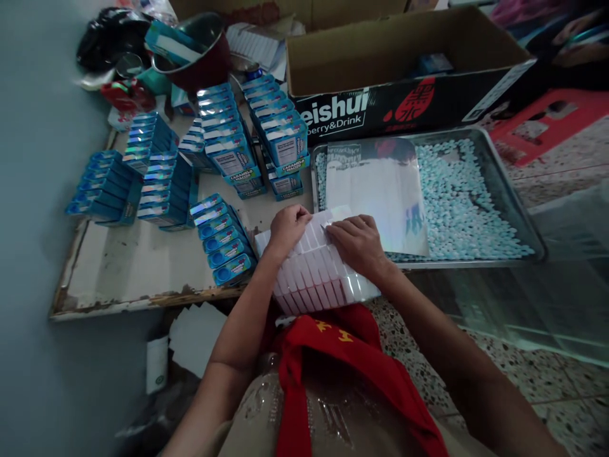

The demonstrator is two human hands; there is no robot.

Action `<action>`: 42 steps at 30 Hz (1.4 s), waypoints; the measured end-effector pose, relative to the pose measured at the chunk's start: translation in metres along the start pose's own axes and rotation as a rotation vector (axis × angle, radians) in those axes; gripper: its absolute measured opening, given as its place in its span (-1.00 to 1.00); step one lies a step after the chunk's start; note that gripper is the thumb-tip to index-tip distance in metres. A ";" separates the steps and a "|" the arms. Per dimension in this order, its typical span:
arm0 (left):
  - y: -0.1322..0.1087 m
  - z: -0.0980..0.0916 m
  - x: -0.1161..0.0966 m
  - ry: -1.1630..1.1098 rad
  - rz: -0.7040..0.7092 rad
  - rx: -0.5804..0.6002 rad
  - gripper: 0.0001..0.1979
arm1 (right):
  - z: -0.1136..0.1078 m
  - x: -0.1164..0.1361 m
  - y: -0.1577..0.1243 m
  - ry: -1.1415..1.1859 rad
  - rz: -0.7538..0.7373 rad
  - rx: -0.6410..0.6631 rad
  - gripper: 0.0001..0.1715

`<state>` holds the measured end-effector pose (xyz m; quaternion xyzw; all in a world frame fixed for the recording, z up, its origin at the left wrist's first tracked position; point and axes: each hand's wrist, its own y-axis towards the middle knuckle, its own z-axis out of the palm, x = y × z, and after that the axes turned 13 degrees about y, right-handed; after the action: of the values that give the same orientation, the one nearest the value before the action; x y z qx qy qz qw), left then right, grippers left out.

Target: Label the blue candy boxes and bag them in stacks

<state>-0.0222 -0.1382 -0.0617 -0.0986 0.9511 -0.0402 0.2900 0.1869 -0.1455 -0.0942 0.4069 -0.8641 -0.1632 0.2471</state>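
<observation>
A sheet of white stickers [309, 273], set out in rows of narrow strips, lies tilted between the table edge and my lap. My left hand [288, 231] pinches it near its upper left edge, fingers closed. My right hand [359, 244] is closed too, thumb and fingertips pinched at the sheet's upper right; whatever sits in that pinch is too small to make out. Just left of the sheet stands a row of blue candy boxes [224, 241]. Behind the hands, a metal tray [536, 244] holds small pale-blue and white candies [471, 209], partly covered by a printed plastic sheet [373, 184].
More blue boxes [226, 143] are stacked on the white table [111, 260]. A black cardboard carton [404, 101] stands behind the tray. At the back left is a dark red pot [209, 63]. A red stool [547, 127] and another person's hand [578, 54] are at right.
</observation>
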 end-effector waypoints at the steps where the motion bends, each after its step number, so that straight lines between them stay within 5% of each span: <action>1: 0.002 0.002 -0.001 0.039 0.008 -0.032 -0.88 | -0.004 0.004 0.000 -0.006 0.020 -0.029 -0.71; 6: 0.015 0.015 -0.007 0.121 0.058 -0.189 -0.86 | -0.038 0.035 0.011 0.080 0.215 -0.133 -0.72; 10: 0.000 0.011 -0.004 -0.296 0.055 -0.358 -0.95 | -0.065 0.061 0.032 0.533 0.519 -0.209 -0.83; 12: -0.022 0.002 0.002 -0.654 -0.019 -0.298 -0.71 | -0.072 0.068 0.045 0.821 0.650 -0.216 -0.78; 16: -0.069 -0.023 0.015 -1.161 -0.136 0.028 -0.27 | -0.067 0.076 0.065 1.132 0.742 -0.182 -0.69; 21: -0.098 -0.036 0.018 -1.275 -0.081 0.073 -0.34 | -0.053 0.092 0.077 1.060 0.723 -0.166 -0.69; 27: -0.100 -0.041 0.011 -1.431 -0.096 0.132 -0.36 | -0.044 0.107 0.084 0.658 0.474 -0.188 -0.79; 31: -0.104 -0.060 0.018 -1.513 -0.165 0.113 -0.48 | -0.041 0.110 0.084 0.624 0.492 -0.185 -0.78; 36: -0.104 -0.078 0.024 -1.463 -0.204 0.397 -0.73 | -0.054 0.128 0.086 0.619 0.486 -0.089 -0.71; 39: -0.102 -0.085 0.025 -1.272 -0.160 0.331 -0.72 | -0.069 0.137 0.091 0.526 0.414 -0.059 -0.70; 42: -0.100 -0.095 0.032 -1.155 -0.138 0.236 -0.70 | -0.083 0.134 0.094 0.619 0.491 -0.066 -0.72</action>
<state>-0.0845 -0.2405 0.0126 -0.1330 0.6196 -0.1043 0.7665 0.1019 -0.1991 0.0595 0.2099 -0.8147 0.0034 0.5405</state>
